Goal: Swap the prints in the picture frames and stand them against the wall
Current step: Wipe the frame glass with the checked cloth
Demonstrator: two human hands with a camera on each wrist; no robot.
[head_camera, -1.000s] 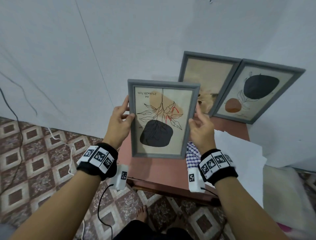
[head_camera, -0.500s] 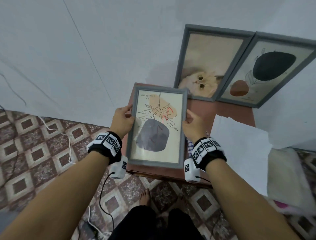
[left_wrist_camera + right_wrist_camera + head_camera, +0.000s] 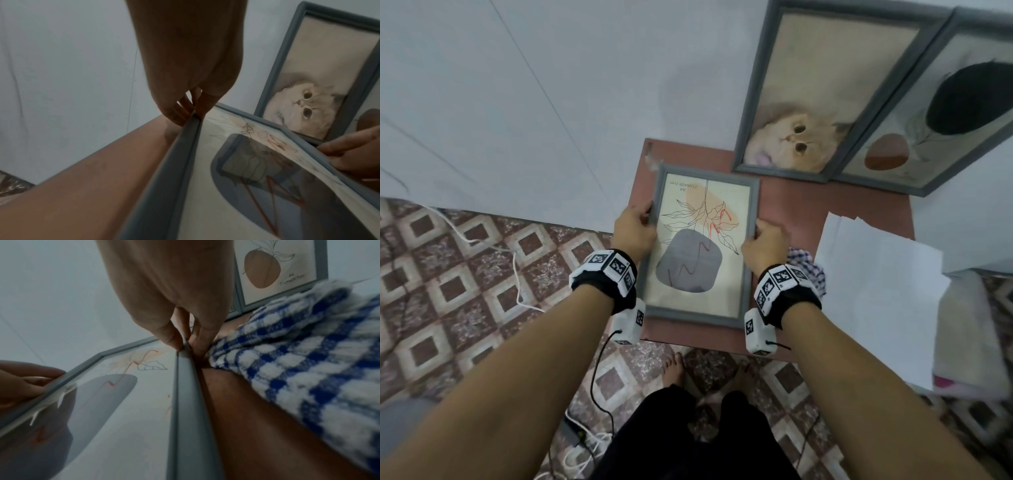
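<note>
Far left, a white cable (image 3: 482,240) is trailing across the brown patterned tile floor (image 3: 448,291), which is running up to the pale grey wall (image 3: 534,85). Coming in from that side, the left hand (image 3: 635,228) is gripping the left rail of the grey-framed plant print (image 3: 702,240), thumb on the front face and fingers (image 3: 179,112) curling round the outer edge, as the left wrist view is showing plainly. The frame is lying glass-up over the reddish-brown tabletop (image 3: 808,212), its print turned upside down to the wearer: a dark rounded pot, thin leaf outlines, a peach blot and a red scribble. Whether the frame is resting flat on the tabletop or hovering just above it, I cannot tell. Over on its right rail, the right hand (image 3: 765,240) is pinching the frame the same way, thumb on top, fingers (image 3: 197,337) tucked down the outside edge. Just beside that hand, a crumpled blue-and-white checked cloth (image 3: 808,265) is sitting on the tabletop, nearly touching the wrist. Behind, two more frames are leaning against the wall, side by side and touching: the grey-framed cream cat photo (image 3: 818,102) with the cat's face upside down, then the grey-framed print with a black blob and a rust-orange shape (image 3: 941,113). Further right, a loose stack of white paper sheets (image 3: 876,281) is overhanging the tabletop's right edge.
</note>
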